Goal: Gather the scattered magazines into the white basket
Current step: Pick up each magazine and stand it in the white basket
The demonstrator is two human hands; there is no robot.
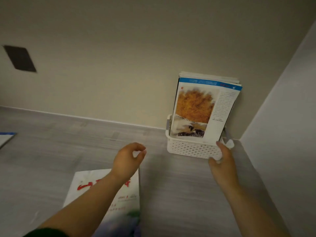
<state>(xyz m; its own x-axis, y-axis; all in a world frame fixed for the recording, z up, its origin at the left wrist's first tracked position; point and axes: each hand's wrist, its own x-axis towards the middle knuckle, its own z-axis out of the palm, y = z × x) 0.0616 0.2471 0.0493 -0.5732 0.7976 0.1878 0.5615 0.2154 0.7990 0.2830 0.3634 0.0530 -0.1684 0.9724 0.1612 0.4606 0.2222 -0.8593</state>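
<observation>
A white perforated basket (189, 147) stands on the grey surface against the wall near the right corner. Several magazines stand upright in it; the front one (203, 110) shows an orange tree picture under a blue header. My right hand (220, 159) grips the basket's front right corner. My left hand (128, 159) hovers to the left of the basket with curled fingers and holds nothing. Under my left forearm a white magazine (102, 190) with red characters lies flat on the surface.
At the left edge, the corner of another magazine or sheet with a blue border (6, 138) lies on the grey surface (179, 194). A dark square plate (19, 58) is on the beige wall. A white side wall (282, 134) closes the right.
</observation>
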